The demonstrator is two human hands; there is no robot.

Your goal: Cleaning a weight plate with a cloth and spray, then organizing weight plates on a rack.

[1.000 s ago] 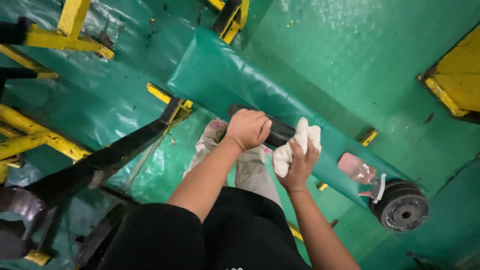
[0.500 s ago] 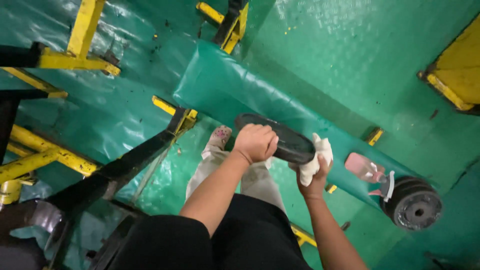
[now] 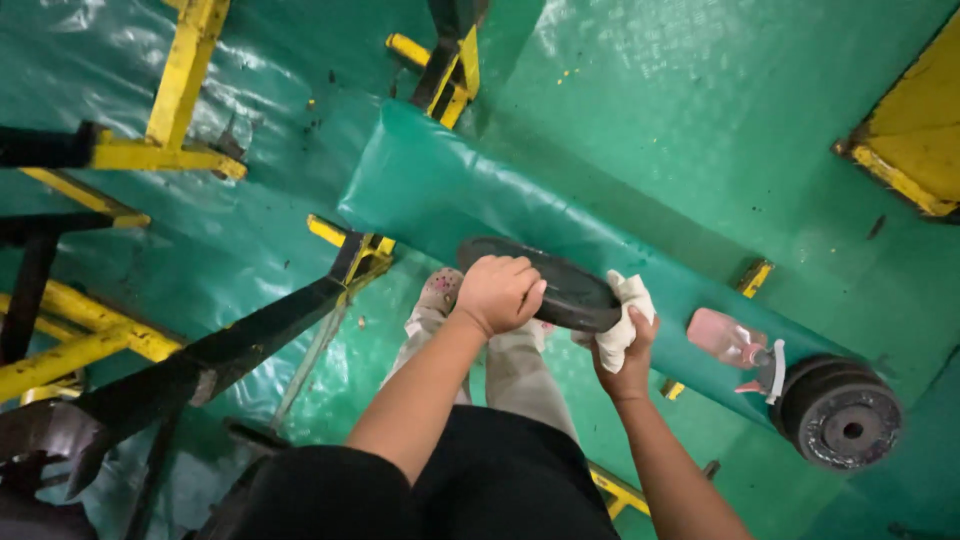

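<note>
A black round weight plate [image 3: 556, 281] is held tilted above a green padded bench [image 3: 440, 190]. My left hand [image 3: 499, 292] grips the plate's near rim from above. My right hand [image 3: 626, 345] holds a crumpled white cloth [image 3: 620, 315] pressed against the plate's right edge and underside. My legs in light trousers and one patterned shoe [image 3: 440, 290] show below the plate.
A pink spray bottle [image 3: 735, 343] lies on the bench's right end beside a stack of black weight plates [image 3: 842, 412]. Yellow and black metal frame bars [image 3: 150, 150] stand on the left and behind the bench. The floor is green matting [image 3: 720, 120], with a yellow platform [image 3: 915, 130] at right.
The plate has turned from edge-on to a tilted, flatter face. My right hand with the cloth has slid from the plate's side down under its right edge. The view shifted slightly.
</note>
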